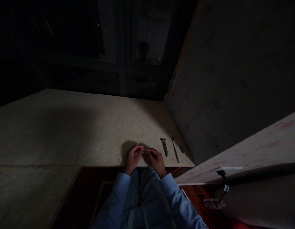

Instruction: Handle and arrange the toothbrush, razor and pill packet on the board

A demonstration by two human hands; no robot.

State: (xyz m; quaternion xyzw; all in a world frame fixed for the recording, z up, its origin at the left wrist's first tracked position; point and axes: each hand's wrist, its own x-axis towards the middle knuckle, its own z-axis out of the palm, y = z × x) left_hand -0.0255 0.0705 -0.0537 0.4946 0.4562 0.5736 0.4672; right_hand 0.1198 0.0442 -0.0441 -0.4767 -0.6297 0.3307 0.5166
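Note:
Over the front edge of the pale counter (109, 127), my left hand (134, 157) and my right hand (156, 159) come together, fingertips nearly touching. The fingers of both are closed in a pinch. Whatever sits between them is too small and dark to make out. Just right of my right hand lies a razor (165, 149), its head pointing away from me. Beside it is a white toothbrush (176, 152), also lengthwise. A small dark green piece (181, 149) lies beyond that, near the wall; its kind is unclear.
A patterned wall (209, 127) bounds the counter on the right, and a dark window (147, 47) stands behind it. Another pale surface (25, 190) extends at the left front. A black cable (225, 183) hangs from the wall at lower right. The room is dim.

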